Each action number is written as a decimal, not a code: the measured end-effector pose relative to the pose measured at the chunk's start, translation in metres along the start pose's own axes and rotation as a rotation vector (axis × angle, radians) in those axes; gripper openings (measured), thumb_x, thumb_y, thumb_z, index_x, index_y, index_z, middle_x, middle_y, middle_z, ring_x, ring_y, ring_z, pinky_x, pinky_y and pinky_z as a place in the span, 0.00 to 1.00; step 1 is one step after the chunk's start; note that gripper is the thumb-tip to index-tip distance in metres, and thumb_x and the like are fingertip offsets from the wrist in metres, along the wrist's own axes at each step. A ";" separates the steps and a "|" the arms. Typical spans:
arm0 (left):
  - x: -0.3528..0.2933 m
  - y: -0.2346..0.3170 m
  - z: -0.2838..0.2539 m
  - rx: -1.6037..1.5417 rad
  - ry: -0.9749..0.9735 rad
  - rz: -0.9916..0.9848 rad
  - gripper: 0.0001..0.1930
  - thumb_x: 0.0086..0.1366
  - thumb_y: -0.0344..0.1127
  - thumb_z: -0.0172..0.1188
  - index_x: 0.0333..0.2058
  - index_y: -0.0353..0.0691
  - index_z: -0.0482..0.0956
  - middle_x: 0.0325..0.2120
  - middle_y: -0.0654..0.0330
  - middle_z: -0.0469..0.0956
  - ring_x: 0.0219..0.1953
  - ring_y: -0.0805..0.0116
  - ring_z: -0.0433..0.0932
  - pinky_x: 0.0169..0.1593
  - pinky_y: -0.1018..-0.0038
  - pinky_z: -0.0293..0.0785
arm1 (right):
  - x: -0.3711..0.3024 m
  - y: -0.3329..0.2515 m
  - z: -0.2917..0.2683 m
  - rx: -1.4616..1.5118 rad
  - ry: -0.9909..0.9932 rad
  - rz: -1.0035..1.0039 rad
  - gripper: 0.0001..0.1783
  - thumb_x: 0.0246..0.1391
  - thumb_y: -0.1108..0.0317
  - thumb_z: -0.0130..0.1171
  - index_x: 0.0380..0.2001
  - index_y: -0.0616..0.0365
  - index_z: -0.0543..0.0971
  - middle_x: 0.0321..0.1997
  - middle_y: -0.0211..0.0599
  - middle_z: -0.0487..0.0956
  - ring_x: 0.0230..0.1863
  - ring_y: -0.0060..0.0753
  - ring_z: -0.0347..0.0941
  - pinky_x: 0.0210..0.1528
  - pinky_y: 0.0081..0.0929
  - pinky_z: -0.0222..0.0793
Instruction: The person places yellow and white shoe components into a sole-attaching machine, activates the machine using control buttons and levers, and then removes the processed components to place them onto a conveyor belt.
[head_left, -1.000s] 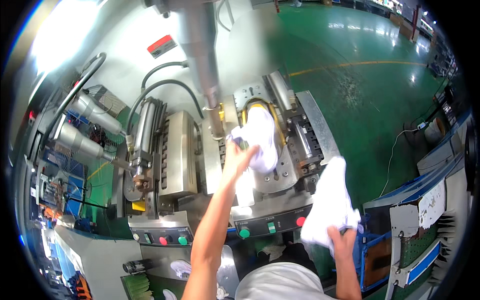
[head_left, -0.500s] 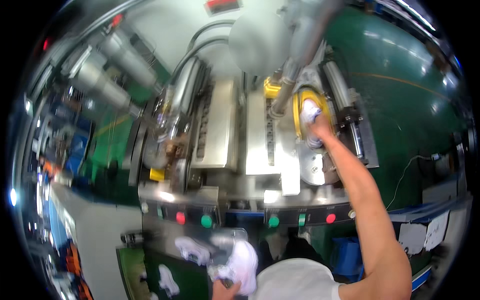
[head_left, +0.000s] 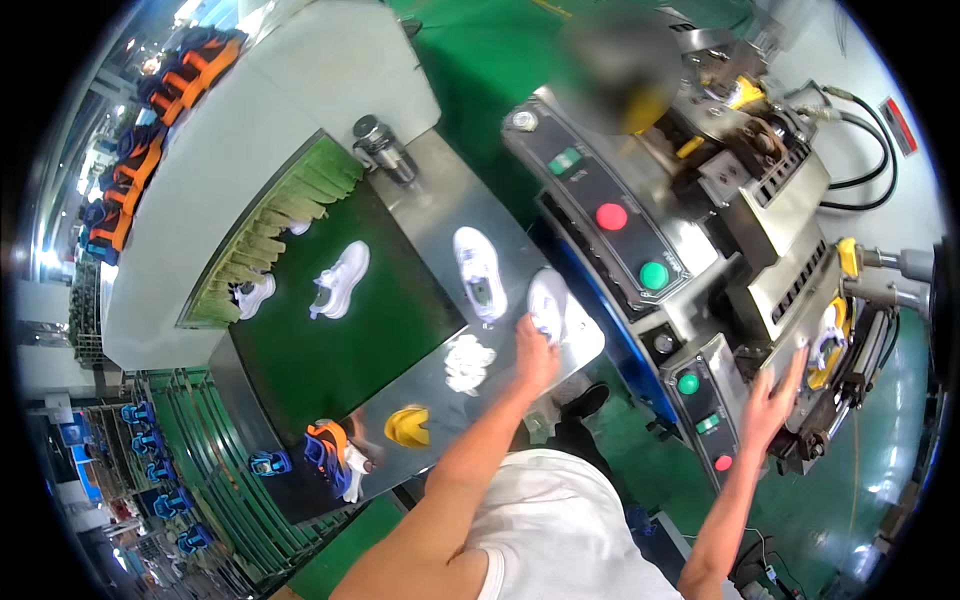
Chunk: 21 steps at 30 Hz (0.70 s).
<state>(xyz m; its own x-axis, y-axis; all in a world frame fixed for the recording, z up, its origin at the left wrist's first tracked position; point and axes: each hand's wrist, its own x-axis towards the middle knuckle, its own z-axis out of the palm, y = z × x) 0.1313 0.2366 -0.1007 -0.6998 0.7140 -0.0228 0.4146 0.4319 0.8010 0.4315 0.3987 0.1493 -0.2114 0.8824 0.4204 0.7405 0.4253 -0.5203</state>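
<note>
My left hand (head_left: 538, 355) has its fingers closed on the near end of a white sneaker (head_left: 547, 303), which lies at the right end of the metal table. Beside it on the same metal surface rests a second white sneaker (head_left: 480, 275). My right hand (head_left: 772, 405) is held out with fingers extended and nothing in it, in front of the press machine (head_left: 770, 250). Just past those fingertips, another white shoe (head_left: 828, 338) sits in a yellow holder (head_left: 842, 365) on the machine.
A green conveyor belt (head_left: 385, 330) carries a white sneaker (head_left: 342, 280) out from a fringed opening. On the metal table (head_left: 440, 215) are a steel flask (head_left: 384, 150), a crumpled white bundle (head_left: 468, 364), a yellow piece (head_left: 407, 426) and an orange-blue shoe (head_left: 327, 458). Buttons line the machine's front panel (head_left: 610, 190).
The view has swung left toward the conveyor. My right hand has come away from the shoe in the machine. My left hand remains on a white sneaker, now seen on the metal table.
</note>
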 end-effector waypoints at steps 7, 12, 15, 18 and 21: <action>0.037 0.013 -0.151 -0.174 -0.252 0.141 0.24 0.62 0.35 0.63 0.55 0.34 0.70 0.53 0.45 0.72 0.55 0.47 0.71 0.60 0.57 0.66 | -0.108 0.011 0.105 -0.634 -0.629 0.058 0.60 0.42 0.67 0.71 0.69 0.74 0.44 0.76 0.63 0.38 0.77 0.62 0.31 0.75 0.53 0.34; 0.140 -0.095 -0.344 0.395 0.260 0.003 0.22 0.60 0.39 0.65 0.49 0.33 0.74 0.44 0.44 0.76 0.50 0.46 0.72 0.54 0.55 0.68 | -0.108 -0.058 0.071 -0.335 -0.594 0.064 0.52 0.46 0.77 0.65 0.70 0.66 0.48 0.76 0.62 0.41 0.77 0.62 0.35 0.75 0.48 0.36; 0.181 -0.169 -0.378 0.697 0.162 -0.190 0.31 0.53 0.45 0.71 0.51 0.35 0.70 0.46 0.45 0.75 0.50 0.43 0.72 0.55 0.55 0.69 | -0.150 -0.051 0.071 -0.233 -0.657 0.057 0.47 0.48 0.74 0.66 0.68 0.65 0.54 0.74 0.63 0.48 0.75 0.61 0.43 0.74 0.44 0.43; 0.186 -0.259 -0.367 0.866 -0.025 -0.192 0.35 0.46 0.47 0.75 0.48 0.35 0.70 0.48 0.46 0.74 0.50 0.43 0.73 0.53 0.55 0.72 | -0.167 -0.058 0.091 -0.228 -0.787 0.200 0.44 0.50 0.69 0.66 0.67 0.66 0.57 0.72 0.64 0.53 0.74 0.61 0.47 0.73 0.44 0.46; 0.196 -0.251 -0.371 0.775 -0.087 -0.246 0.31 0.46 0.46 0.75 0.44 0.34 0.73 0.44 0.44 0.77 0.48 0.44 0.77 0.50 0.56 0.75 | -0.153 -0.094 0.106 -0.205 -0.882 0.335 0.40 0.51 0.65 0.66 0.64 0.69 0.61 0.71 0.61 0.57 0.72 0.58 0.53 0.71 0.42 0.52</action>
<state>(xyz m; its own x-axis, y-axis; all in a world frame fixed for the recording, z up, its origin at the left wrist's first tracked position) -0.3257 0.0634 -0.0843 -0.7888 0.5754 -0.2160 0.5618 0.8176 0.1262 0.3266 0.2455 0.0551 -0.3103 0.8209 -0.4794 0.9289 0.1545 -0.3366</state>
